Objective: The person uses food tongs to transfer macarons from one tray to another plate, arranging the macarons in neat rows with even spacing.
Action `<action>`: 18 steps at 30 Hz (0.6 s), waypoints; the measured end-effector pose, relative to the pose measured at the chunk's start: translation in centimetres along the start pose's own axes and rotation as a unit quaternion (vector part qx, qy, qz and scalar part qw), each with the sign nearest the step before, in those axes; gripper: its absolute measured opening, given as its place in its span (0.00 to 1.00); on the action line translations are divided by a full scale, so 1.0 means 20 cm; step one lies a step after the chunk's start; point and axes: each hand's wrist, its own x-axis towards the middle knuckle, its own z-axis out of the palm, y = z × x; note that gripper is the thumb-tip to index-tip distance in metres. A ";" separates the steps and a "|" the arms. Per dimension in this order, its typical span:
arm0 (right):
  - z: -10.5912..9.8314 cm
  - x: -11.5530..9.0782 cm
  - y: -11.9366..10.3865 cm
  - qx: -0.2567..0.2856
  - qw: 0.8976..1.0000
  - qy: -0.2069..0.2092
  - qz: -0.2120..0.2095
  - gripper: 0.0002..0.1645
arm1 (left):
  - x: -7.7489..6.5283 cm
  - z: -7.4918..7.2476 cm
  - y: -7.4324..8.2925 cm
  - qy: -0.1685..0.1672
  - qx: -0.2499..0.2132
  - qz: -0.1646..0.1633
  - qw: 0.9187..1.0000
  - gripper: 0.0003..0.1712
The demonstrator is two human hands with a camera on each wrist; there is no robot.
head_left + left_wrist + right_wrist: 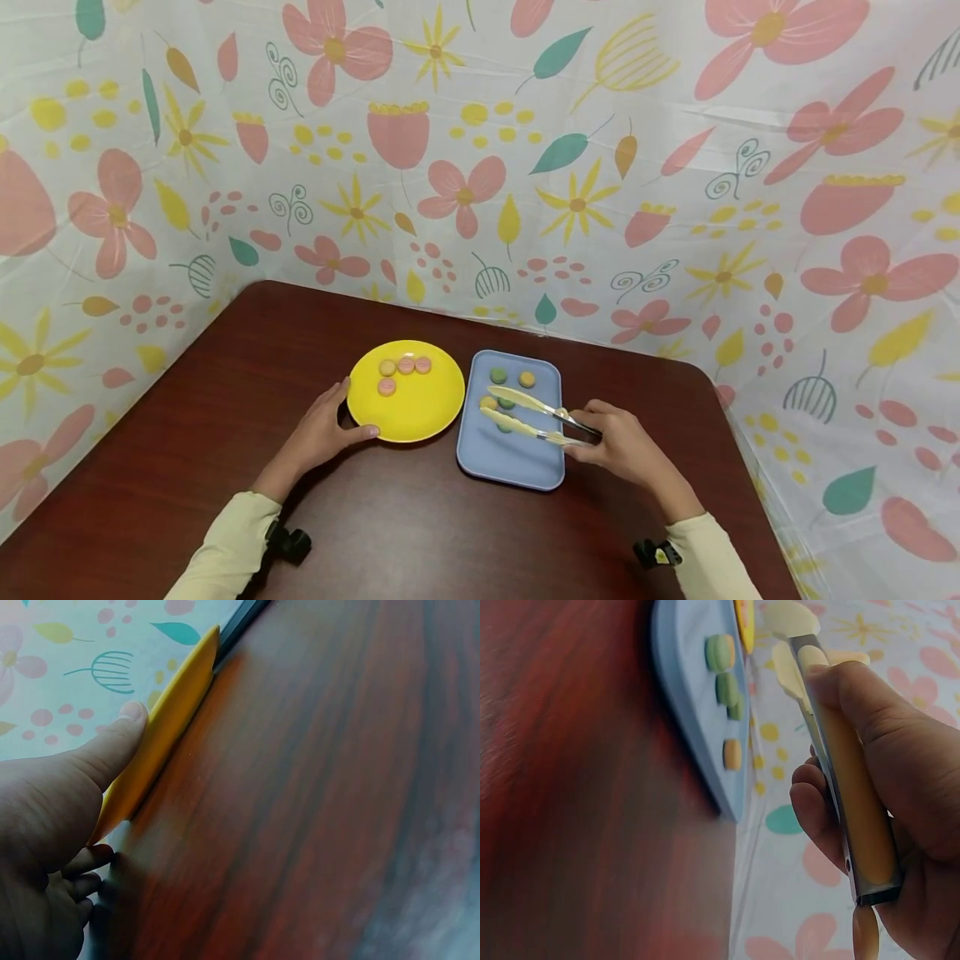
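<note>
My left hand [322, 427] holds the near left rim of a round yellow plate [427, 412], thumb along the edge in the left wrist view. On that plate sit 3 pink macarons [406, 366] and a yellow macaron [387, 367]. My right hand [615, 442] grips a pair of tongs [851, 787] with cream tips, spread apart over the blue tray [510, 467]. Green macarons [498, 376] and yellow macarons [527, 380] lie on the tray, some partly hidden by the tongs. Nothing shows pinched between the tips.
The plate and tray stand side by side on a dark brown wooden table [390, 533]. A flower-print cloth [465, 233] hangs behind the table and along both sides.
</note>
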 end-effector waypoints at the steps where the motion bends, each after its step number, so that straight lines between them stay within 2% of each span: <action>1: 0.00 -0.01 0.01 0.000 1.000 0.001 0.003 0.28 | 0.00 0.00 0.00 0.000 -0.001 0.001 1.000 0.66; 9: 0.02 -0.12 0.05 0.016 0.999 0.006 0.029 0.27 | 0.00 0.00 0.00 -0.002 0.004 0.001 1.000 0.66; 18: 0.06 -0.17 0.09 0.000 0.999 0.016 0.032 0.27 | 0.00 0.00 0.00 -0.004 0.004 -0.006 1.000 0.67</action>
